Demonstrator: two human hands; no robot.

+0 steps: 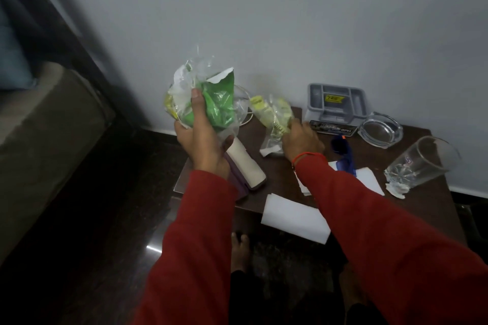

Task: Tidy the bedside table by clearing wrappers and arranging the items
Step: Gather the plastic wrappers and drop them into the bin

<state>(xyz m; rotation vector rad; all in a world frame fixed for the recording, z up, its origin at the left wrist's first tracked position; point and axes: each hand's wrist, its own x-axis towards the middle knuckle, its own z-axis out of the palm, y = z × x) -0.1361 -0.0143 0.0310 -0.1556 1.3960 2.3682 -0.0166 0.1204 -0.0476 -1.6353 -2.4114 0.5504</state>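
Left hand (203,137): fingers curled, gripping crumpled green and clear plastic wrappers (208,97) (held above the table).
Right hand (301,140): fingers closed round a clear yellow-printed wrapper (274,116) on the dark wooden bedside table (427,208).

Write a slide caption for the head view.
Left hand holds crumpled green and clear plastic wrappers; right hand grips a yellow-printed clear wrapper.

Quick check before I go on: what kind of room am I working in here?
Likely a bedroom: a small dark bedside table against the wall, a bed edge to its left, and a drinking glass and ashtray on top.
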